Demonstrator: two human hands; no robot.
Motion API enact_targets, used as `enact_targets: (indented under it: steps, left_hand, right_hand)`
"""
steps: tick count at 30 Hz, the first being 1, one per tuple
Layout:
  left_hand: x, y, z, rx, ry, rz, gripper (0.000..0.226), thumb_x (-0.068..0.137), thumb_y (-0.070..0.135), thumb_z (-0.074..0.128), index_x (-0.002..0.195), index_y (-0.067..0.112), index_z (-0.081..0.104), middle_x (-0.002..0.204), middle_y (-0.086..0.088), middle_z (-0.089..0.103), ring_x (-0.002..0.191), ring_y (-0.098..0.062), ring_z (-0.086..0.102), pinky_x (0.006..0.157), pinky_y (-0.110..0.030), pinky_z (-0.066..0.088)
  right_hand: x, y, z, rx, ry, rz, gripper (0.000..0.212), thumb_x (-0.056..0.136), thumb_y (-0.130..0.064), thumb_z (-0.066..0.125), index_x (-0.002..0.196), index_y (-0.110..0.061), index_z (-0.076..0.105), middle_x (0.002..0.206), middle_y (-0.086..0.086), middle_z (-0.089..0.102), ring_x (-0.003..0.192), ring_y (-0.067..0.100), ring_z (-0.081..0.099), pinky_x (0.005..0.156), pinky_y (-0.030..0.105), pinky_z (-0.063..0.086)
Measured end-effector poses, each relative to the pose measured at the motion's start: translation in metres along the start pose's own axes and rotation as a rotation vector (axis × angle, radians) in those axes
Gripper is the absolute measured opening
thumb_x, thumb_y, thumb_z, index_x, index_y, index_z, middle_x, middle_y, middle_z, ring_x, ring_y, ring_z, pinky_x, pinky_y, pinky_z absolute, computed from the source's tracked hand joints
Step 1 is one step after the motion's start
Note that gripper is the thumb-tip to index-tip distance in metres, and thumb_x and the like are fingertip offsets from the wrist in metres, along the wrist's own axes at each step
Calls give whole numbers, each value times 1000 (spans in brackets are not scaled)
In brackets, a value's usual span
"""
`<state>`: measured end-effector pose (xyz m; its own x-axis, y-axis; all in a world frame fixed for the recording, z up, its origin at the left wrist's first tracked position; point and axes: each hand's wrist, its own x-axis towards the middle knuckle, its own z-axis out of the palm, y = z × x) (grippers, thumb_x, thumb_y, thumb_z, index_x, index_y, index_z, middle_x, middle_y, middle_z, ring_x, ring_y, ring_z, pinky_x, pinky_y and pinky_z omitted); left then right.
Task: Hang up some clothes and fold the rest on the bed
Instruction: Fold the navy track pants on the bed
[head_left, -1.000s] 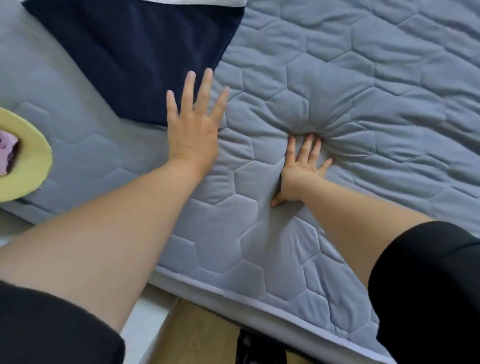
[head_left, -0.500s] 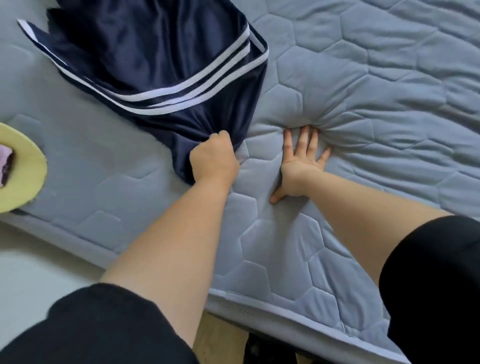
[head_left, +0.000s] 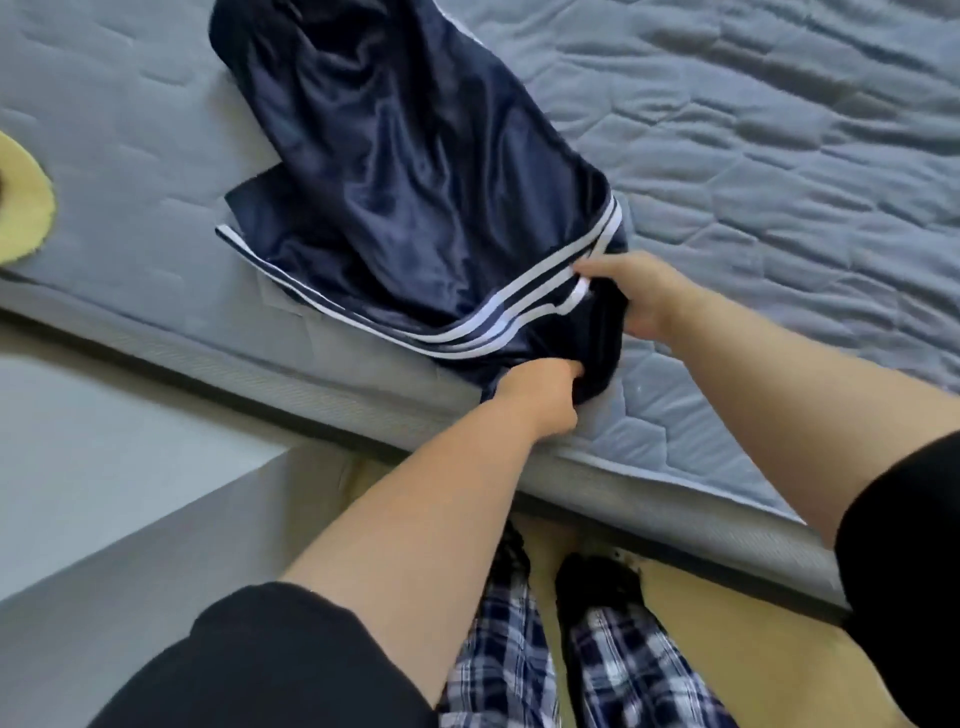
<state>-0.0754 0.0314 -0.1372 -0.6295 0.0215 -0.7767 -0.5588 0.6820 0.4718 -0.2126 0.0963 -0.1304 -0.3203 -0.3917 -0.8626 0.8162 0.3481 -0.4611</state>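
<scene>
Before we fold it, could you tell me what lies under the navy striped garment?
Only the grey quilted mattress shows around the navy striped garment, which the left hand and right hand grip; whatever lies beneath the fabric is covered.

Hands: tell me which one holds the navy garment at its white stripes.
The right hand, thumb on the navy garment's striped band; the left hand grips plain fabric nearer the mattress edge.

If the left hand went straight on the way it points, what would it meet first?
The bunched end of the navy garment that the left hand grips. Just beyond that fabric is probably the right hand, which holds the same end by the white stripes. Depth between them is unclear.
</scene>
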Motion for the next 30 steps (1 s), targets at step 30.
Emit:
enact_targets:
  steps: [30]
  left_hand:
    - [-23,65,21,65,839,24,53,75,19,62,127,14,55,134,-9,48,123,-29,42,102,-38,33]
  right_hand:
    - [-143,161,-148,-1841,446,-70,27,89,-8,44,102,-22,64,106,0,61,106,24,52,97,37,30]
